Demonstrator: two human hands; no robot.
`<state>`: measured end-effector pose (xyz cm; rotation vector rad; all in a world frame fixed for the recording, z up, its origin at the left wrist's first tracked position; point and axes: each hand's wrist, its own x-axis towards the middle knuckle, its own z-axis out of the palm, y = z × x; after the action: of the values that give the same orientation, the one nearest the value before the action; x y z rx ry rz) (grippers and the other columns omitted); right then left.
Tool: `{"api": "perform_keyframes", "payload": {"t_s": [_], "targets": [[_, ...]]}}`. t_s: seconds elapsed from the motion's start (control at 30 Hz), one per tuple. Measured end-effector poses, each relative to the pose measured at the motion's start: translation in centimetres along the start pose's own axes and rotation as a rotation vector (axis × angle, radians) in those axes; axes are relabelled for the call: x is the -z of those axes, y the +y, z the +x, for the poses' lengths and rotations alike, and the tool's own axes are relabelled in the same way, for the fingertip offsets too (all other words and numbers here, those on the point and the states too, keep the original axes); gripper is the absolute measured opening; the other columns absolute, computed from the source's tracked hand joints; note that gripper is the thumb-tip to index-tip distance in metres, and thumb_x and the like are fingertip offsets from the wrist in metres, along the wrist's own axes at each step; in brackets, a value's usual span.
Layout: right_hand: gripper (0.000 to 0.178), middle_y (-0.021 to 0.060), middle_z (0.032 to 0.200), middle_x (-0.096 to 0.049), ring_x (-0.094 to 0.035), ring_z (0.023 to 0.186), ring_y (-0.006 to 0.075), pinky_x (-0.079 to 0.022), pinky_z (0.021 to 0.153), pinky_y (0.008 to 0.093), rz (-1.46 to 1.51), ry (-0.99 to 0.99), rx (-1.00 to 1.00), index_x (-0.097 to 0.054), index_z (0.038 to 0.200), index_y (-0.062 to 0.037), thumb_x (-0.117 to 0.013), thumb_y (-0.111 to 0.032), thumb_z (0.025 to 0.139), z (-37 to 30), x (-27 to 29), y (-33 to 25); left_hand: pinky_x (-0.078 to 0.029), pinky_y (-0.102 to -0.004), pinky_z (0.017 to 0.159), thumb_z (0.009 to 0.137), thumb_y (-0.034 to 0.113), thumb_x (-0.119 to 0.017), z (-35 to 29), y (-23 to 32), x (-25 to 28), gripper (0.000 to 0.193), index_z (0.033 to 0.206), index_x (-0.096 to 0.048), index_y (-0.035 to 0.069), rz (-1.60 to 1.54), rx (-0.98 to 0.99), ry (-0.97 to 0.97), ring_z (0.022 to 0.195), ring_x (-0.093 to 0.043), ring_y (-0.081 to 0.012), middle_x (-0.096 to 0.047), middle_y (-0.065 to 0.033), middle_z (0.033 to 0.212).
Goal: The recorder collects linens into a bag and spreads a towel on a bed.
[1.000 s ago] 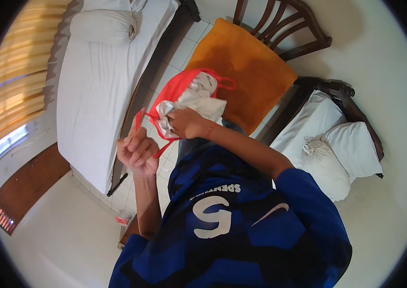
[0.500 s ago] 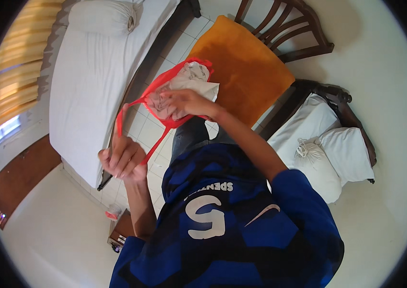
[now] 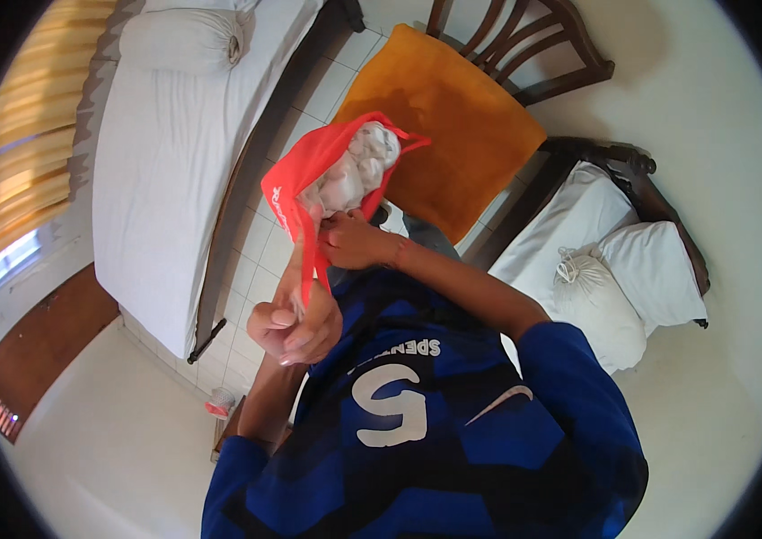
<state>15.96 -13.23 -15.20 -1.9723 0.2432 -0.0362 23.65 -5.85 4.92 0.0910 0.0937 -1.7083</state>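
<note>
A red cloth tote bag hangs in front of my body, tilted, with its mouth wide. Crumpled white plastic or fabric, a white bundle, fills it. My left hand grips the bag's handle loop, the red strap running up from the fingers. At the near rim of the bag is my right hand, its fingers curled against the white contents and the bag's edge. What those fingers pinch is hidden. The bag's other handle sticks out at the far right side.
Beyond the bag stands a wooden chair with an orange seat. On the left is a bed with a white sheet and a bolster. Another bed at right carries a white pillow and bolster. Tiles cover the floor.
My left hand has moved right and down, toward my body. My right hand has drawn back from inside the bag to its near rim. The bag now stands more upright, its red side showing.
</note>
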Motion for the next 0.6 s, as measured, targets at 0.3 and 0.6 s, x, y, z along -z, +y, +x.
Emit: {"api": "perform_keyframes", "payload": {"t_s": [0.3,0.6], "targets": [[0.023,0.0091,0.098,-0.07,-0.065,0.087,0.0151,-0.051,0.079,0.0295,0.44,0.278,-0.277,-0.066,0.108,-0.0045,-0.059,-0.018,0.092,-5.0,8.3,5.5,-0.038,-0.0243,0.033,0.086,0.002,-0.048,-3.4,3.9,-5.1,0.094,0.146,0.024,0.004,-0.096,-0.165,-0.05,0.038,-0.048,-0.0132,-0.054,-0.0139,0.062],[0.039,0.0239,0.077,-0.064,-0.064,0.072,0.0336,-0.049,0.066,0.0422,-0.092,0.101,-0.514,-0.068,0.084,0.0018,-0.067,-0.037,0.079,-7.7,13.3,18.0,-0.034,-0.0218,0.035,0.088,0.002,-0.049,-5.4,6.3,-6.9,0.097,0.144,0.031,0.003,-0.062,-0.366,-0.028,0.039,-0.039,-0.0099,-0.051,-0.0132,0.074]]}}
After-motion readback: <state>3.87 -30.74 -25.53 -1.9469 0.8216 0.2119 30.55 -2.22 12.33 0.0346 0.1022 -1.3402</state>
